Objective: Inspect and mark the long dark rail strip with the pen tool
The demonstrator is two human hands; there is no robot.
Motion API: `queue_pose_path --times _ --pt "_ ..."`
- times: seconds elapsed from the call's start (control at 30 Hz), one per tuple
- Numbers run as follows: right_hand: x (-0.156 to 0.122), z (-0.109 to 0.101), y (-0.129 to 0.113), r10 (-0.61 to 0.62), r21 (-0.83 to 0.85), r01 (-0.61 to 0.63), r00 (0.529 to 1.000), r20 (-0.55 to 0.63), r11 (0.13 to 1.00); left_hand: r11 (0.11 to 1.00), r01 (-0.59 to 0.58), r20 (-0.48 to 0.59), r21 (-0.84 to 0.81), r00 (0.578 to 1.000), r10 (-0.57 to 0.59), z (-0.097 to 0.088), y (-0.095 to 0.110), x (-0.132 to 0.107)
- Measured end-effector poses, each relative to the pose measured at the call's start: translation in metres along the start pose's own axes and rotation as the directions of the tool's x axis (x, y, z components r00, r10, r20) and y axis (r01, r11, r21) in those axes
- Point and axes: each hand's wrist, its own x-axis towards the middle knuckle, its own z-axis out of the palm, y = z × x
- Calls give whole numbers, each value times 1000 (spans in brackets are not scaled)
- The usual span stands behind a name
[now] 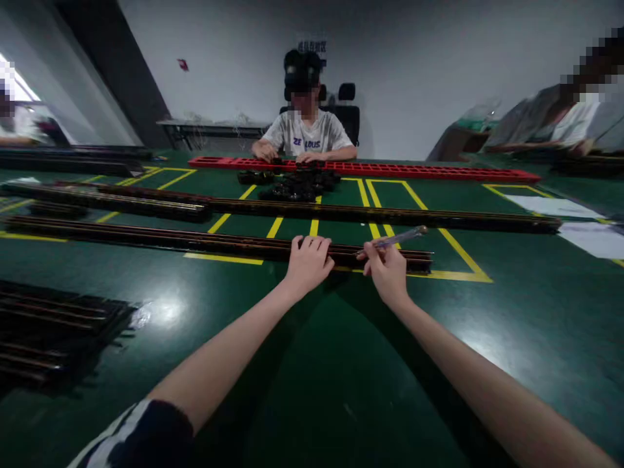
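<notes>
A long dark rail [234, 243] with copper-coloured strips along it lies across the green table in front of me. My left hand [308, 265] is closed around this rail, fingers over its far side and thumb toward the right. To its right, my right hand [387, 268] grips a slim screwdriver [402, 238] with a translucent handle. The handle's end points up and right, and the thin shaft slants down left to the rail. Whether its tip touches the rail is too small to tell.
Behind lies another long dark rail [341, 210]. Farther back are a pile of black parts [302, 184] and a red slotted tray [414, 170], where a co-worker [307, 133] sits. More dark rails [53, 325] lie at left. White papers [592, 239] are at right.
</notes>
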Motion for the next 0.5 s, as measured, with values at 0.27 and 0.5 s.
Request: queue_pose_path --times 0.27,0.5 --pt "0 -1 0 10 3 -10 1000 17 1000 1000 -14 -6 -24 1000 14 -4 0 -1" --pt "-1 -3 -2 11 -16 -10 1000 26 1000 999 -15 18 -41 1000 15 -7 0 -1"
